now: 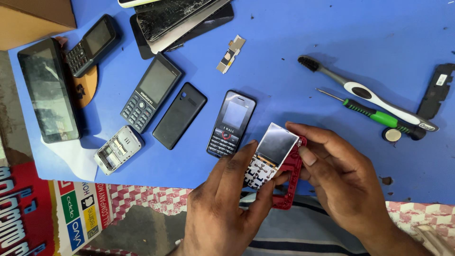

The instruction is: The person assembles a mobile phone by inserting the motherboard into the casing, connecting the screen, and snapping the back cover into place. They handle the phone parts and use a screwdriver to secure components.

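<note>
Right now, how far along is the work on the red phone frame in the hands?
Done: red plastic phone frame is stripped of its covers. In hand: left hand and right hand hold its bare screen-and-keypad board against it. Left: grey open phone shell and black back cover lie separate.

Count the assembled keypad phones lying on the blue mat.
3: a black phone top left, a grey phone right of it, another black phone above the left hand. Others may lie off-frame.

A keypad phone (231, 124) lies left of the screwdriver (379, 115), with a toothbrush (367, 94) just behind it.
</note>
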